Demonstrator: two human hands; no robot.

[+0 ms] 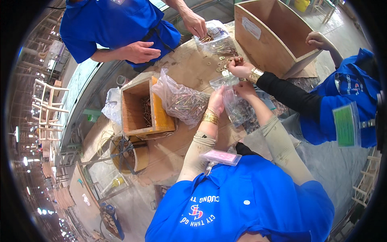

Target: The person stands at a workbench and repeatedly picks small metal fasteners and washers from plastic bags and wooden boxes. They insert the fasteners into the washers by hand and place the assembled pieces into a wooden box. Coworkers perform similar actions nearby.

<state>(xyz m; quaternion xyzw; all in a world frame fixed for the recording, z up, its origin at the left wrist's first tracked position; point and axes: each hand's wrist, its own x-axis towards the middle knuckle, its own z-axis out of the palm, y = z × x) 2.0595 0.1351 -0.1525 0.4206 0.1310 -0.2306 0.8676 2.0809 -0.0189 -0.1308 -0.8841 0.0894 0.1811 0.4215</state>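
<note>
- Two bare hands of the person are at a clear plastic bag (234, 107), which lies over the near right part of the table, between the forearms;
- the left hand (216, 100), above a gold-coloured bracelet (210, 117), is mostly closed, its fingers gathered on the bag's left edge;
- the right hand (246, 89) is curled, its fingertips drawn together on the bag's upper right edge; whether the grey bits seen through the film lie inside or beneath cannot be told;
- one co-worker's hand (241, 67) reaches in from the right, fingers bent, just beside scattered washers (221, 69); that co-worker's other hand (317, 40) rests on the rim of a large plywood box (262, 38);
- another co-worker, across the table, has a hand (195, 25) at the mouth of a bag of screws (221, 47), and the other hand (144, 52) loosely open in front of the waist;
- a bulging bag of long screws (183, 105) lies left of the person's left hand, touching a small wooden box (130, 105) with more screws inside; brown cardboard (193, 78) covers the tabletop around them
</note>
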